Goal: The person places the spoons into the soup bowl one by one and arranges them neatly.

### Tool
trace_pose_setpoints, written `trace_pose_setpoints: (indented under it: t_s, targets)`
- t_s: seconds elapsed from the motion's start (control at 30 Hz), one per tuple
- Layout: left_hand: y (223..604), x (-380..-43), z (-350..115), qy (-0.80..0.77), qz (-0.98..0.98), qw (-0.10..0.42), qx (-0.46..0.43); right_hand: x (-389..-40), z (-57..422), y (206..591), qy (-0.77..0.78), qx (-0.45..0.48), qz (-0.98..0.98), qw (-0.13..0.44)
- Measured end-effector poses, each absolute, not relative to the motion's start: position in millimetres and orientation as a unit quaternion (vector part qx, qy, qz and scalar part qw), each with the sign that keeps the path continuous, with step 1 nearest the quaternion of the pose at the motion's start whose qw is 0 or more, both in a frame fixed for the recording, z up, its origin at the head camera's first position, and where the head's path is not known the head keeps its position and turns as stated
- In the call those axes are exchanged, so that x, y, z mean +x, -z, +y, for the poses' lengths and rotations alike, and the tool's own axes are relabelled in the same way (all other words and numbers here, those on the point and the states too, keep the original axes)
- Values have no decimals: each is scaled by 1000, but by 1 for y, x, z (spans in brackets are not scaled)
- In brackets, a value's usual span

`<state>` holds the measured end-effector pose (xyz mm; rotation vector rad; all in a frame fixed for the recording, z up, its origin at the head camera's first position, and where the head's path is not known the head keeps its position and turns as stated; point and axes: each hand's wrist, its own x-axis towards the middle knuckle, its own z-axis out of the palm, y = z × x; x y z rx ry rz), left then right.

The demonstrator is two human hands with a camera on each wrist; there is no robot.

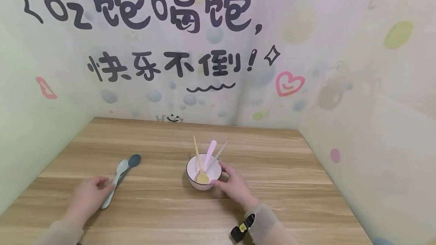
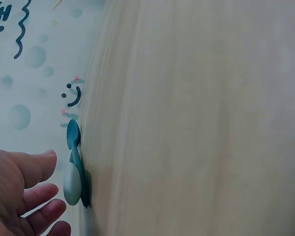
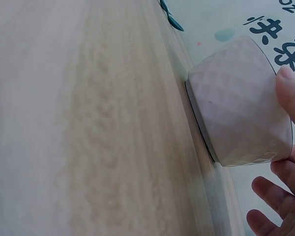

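Observation:
My right hand (image 1: 236, 188) holds the rim of a white bowl (image 1: 201, 186) with a dark edge, thumb at the near side and index finger at the far right. In the right wrist view, the bowl's faceted outer wall (image 3: 236, 103) shows, with the other fingers spread below. Inside stand a yellow spoon (image 1: 203, 179), a pink handle (image 1: 210, 148) and a thin pale handle (image 1: 221, 149). At the left, a pale blue spoon (image 1: 122, 167) lies across a dark teal spoon (image 1: 134, 160). My left hand (image 1: 86, 197) is beside their handles, its fingers loosely bent and parted in the left wrist view.
The wood-grain table (image 1: 163, 214) meets a printed back wall (image 1: 153, 101) with large dark lettering. Pale side walls (image 1: 371, 143) close in the table at left and right. A black strap device (image 1: 243, 229) sits on my right wrist.

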<state>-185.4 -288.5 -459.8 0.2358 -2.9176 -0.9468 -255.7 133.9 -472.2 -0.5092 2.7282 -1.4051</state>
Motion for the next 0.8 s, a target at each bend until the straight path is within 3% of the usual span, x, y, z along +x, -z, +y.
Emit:
trace_pose_setpoints:
  t_s: [0.33, 0.8]
  targets:
    - [464, -179, -292, 353, -930, -39, 94, -255, 135, 471, 457, -165, 874, 16]
    - [470, -173, -289, 382, -915, -23, 125, -253, 134, 472, 465, -169, 869, 9]
